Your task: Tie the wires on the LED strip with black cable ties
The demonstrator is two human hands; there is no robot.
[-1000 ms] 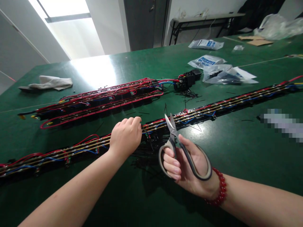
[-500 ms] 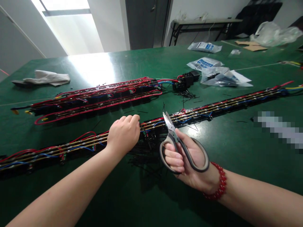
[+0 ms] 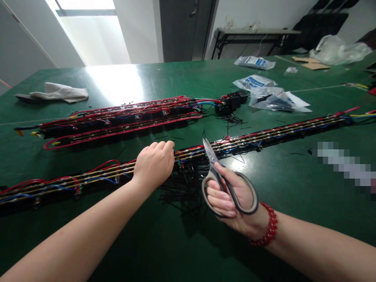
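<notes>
Head cam view, and closest up is the right hand (image 3: 235,219) in a red bead bracelet (image 3: 273,220), fingers wrapped around the handles of some scissors (image 3: 212,158), thumb along one side. Blades look nearly together, pointing up at the strip (image 3: 258,137); can't tell if they touch it. Left hand (image 3: 154,162) is clenched over that same strip, knuckles up, so whatever the fingertips pinch is hidden. Loads of thin black bits (image 3: 176,194) lie between the hands on the green desk (image 3: 308,196). Strip itself runs slantwise right across it: black base, gold rods on top, red and blue wires looping along the edges. My guess is it's light for its length, stiffish along the rods but whippy overall, with the solder spots and thin wires being the fragile part. I'd grab the black base by its edges, ideally two spread-out spots, and keep off the loops. Behind it sits a bundle (image 3: 132,107) of similar strips, wired to a black block (image 3: 230,105). Farther back: a greyish cloth (image 3: 63,93) on the left, clear bags (image 3: 270,98) on the right, then cardboard (image 3: 319,66) and a crumpled plastic bag (image 3: 337,50).
</notes>
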